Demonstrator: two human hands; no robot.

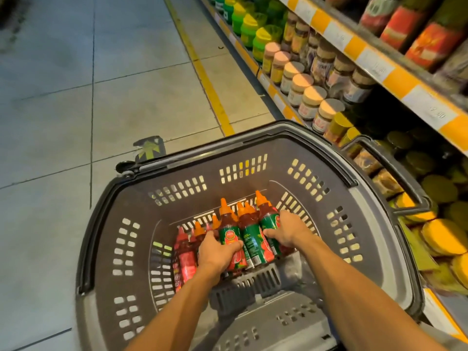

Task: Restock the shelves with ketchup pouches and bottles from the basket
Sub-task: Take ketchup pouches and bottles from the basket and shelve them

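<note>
Looking down, we see our forearms reach into a dark grey basket (374, 224) standing on the tiled floor (76, 97) beside the shelves (379, 62). Much is hard to read here: the basket's near edge runs out of the bottom of the frame, the upper shelf's red-labelled jars (430, 39) are blurred and cut off at the top right, and the price tags along the shelf edge are too smeared to make out. Down at the lower right, yellow lids (443, 236) smear into streaks, partly hidden behind the basket's handle (405, 178).

Inside the basket, the ketchup bottles (253, 234) lie together on the bottom, toward the far wall. They are red with orange pointed caps and green labels, and they tilt with their caps pointing away from us. Just left of them lie red ketchup pouches (186, 259), partly covered by our left arm, so we cannot count them or read their print.

Our left hand (215, 252) has its grip clamped on the leftmost green-labelled bottle, thumb across the label and fingers curled behind it. Our right hand (286, 229) lies over the rightmost bottle, thumb pointing left across the label and fingers wrapped over its far side, so its grip is closed round that bottle as well. The bottles' lower ends are hidden beneath both hands.

On the lower shelf behind the basket stand jars with cream lids (314, 97), and farther along, green and yellow tubs (253, 29).
</note>
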